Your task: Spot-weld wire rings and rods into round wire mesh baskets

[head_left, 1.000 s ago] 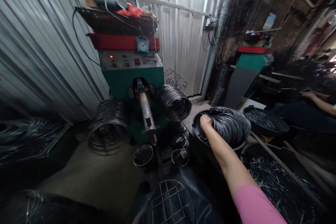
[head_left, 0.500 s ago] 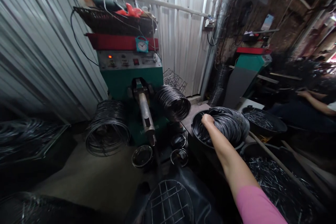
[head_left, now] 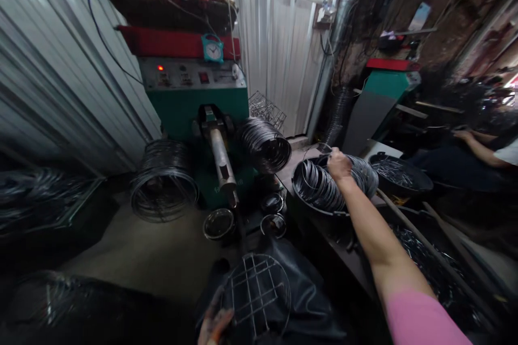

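Rings of wire fill the black tub under our right hand, whose grip pinches one ring's top, lifting it free. Our left hand, fingers curled, steadies the round wire grid on our lap.

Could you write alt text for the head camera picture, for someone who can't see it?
A person's right hand lifts a thin wire ring from a black tub of wire rings, while the left hand holds a round wire grid. Ahead stands a green machine flanked by wire coils.
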